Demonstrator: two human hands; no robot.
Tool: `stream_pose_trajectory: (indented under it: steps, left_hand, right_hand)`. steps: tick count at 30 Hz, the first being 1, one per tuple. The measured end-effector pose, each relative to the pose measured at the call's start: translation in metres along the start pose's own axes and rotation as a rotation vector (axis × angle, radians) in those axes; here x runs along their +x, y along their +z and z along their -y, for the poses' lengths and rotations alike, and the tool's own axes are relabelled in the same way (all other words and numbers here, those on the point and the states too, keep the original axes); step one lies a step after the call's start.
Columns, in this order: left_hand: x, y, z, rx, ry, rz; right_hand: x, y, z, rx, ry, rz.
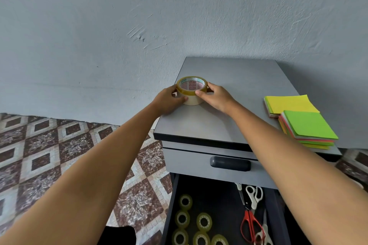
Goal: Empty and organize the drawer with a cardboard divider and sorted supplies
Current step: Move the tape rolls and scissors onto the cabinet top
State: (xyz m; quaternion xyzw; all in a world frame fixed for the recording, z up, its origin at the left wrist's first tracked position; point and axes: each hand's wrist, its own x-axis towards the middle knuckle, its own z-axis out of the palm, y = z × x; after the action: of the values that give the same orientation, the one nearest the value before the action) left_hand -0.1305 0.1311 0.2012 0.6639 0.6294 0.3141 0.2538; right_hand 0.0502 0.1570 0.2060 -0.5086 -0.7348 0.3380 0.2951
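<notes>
Two wide tape rolls (pixel 191 91) stand stacked near the left edge of the grey cabinet top (pixel 235 85): a clear brown roll on a whitish one. My left hand (pixel 169 99) grips the stack from the left and my right hand (pixel 216 96) grips it from the right. Below, the open drawer (pixel 219 203) has a dark floor. On it lie several small clear tape rolls (pixel 204 222) at the left and scissors (pixel 251 223), red-handled and white-handled, at the right. No cardboard divider is in view.
Two stacks of bright sticky notes lie on the right of the cabinet top, a yellow-topped one (pixel 288 103) behind a green-topped one (pixel 308 127). A shut drawer with a black handle (pixel 230 163) sits above the open one. A blue wall rises behind; patterned floor tiles (pixel 59 155) lie left.
</notes>
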Motion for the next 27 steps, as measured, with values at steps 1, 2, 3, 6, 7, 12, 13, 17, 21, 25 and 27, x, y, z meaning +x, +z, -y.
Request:
stream_pose_trajectory:
  steps: [1,2,3,6,7,12,13,17,21,25,27]
  left_hand:
    - [-0.001,0.001,-0.002,0.003,-0.008,-0.003]
    - [-0.002,0.002,-0.003,0.014,-0.020,-0.010]
    - [-0.004,0.003,-0.006,0.029,-0.040,-0.019]
    - [-0.015,0.006,-0.014,0.041,-0.083,-0.077]
    - [-0.023,0.007,-0.018,0.017,-0.084,-0.106]
    - [-0.086,0.017,-0.040,-0.068,0.046,-0.199]
    - [-0.100,0.022,-0.042,-0.090,0.071,-0.194]
    - [-0.153,0.050,-0.034,-0.178,0.131,-0.139]
    - [-0.193,0.099,-0.001,-0.057,0.156,0.020]
    - [-0.212,0.144,0.043,0.056,0.035,0.210]
    - [-0.215,0.160,0.061,0.075,-0.050,0.281]
  right_hand:
    - [-0.001,0.000,0.000,-0.013,0.021,0.001]
    - [-0.003,-0.001,0.000,-0.022,0.049,-0.001]
    - [-0.005,-0.001,0.000,-0.018,0.075,-0.010]
    - [-0.017,-0.003,-0.002,0.041,0.098,-0.059]
    - [-0.023,-0.005,-0.003,0.070,0.102,-0.080]
    - [-0.078,-0.016,-0.014,0.155,0.045,-0.109]
    - [-0.093,-0.018,-0.015,0.174,0.027,-0.106]
    - [-0.159,-0.015,-0.016,0.247,-0.045,-0.099]
    - [-0.209,0.012,-0.051,0.201,0.053,-0.052]
    - [-0.241,0.049,-0.103,0.113,0.214,0.040]
    - [-0.251,0.067,-0.129,0.076,0.290,0.089]
